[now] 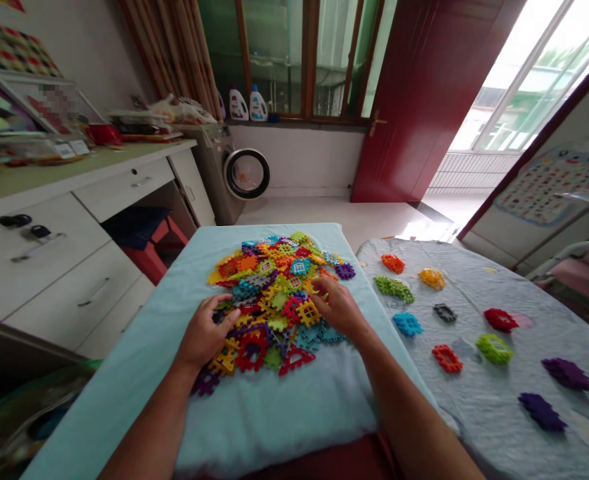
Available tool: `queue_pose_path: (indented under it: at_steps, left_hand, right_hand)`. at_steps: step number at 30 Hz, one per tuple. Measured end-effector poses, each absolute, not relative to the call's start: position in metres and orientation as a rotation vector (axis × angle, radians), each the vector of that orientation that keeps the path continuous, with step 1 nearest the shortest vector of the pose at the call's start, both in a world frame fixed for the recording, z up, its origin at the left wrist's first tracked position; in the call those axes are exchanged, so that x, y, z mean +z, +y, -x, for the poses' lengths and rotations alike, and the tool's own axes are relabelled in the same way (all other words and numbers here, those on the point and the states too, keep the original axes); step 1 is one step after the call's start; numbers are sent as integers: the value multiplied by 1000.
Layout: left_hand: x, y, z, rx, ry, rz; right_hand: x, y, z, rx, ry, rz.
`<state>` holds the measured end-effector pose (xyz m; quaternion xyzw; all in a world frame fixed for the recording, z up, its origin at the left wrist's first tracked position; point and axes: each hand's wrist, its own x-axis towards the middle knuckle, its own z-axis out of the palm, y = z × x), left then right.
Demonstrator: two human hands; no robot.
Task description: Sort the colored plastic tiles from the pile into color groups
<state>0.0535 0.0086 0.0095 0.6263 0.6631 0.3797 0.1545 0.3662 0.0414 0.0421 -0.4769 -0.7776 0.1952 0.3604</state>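
Note:
A heap of colourful interlocking plastic pieces (pixel 279 300) lies on the light blue cloth-covered table (pixel 174 293). My left hand (pixel 207 333) rests at the heap's left edge, thumb and fingers apart around nearby pieces, with nothing visibly held. At the right side of the heap, my right hand (pixel 337 303) has its thumb and index finger bent close over yellow pieces; whether it grips one cannot be made out. A dark purple piece (pixel 345 271) sits at the heap's back right edge, beyond my right hand.
On the grey cloth-covered table (pixel 424 427) at the right, several small groups of pieces lie apart, including orange (pixel 393 264), green (pixel 394 289), blue (pixel 407 324) and purple (pixel 542 411) ones. A white desk (pixel 89 267) and a red stool (pixel 149 257) stand at the left.

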Motion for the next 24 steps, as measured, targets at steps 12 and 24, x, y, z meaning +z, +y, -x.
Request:
queue_pose_path:
  at_steps: [12,24]
  left_hand:
    - [4,4,-57,987,1799,-1956]
    - [2,7,-57,1031,2112,-1903]
  right_hand:
    - [4,46,-370,373,-1871,1374]
    - [19,27,-364,345,-2213,1219]
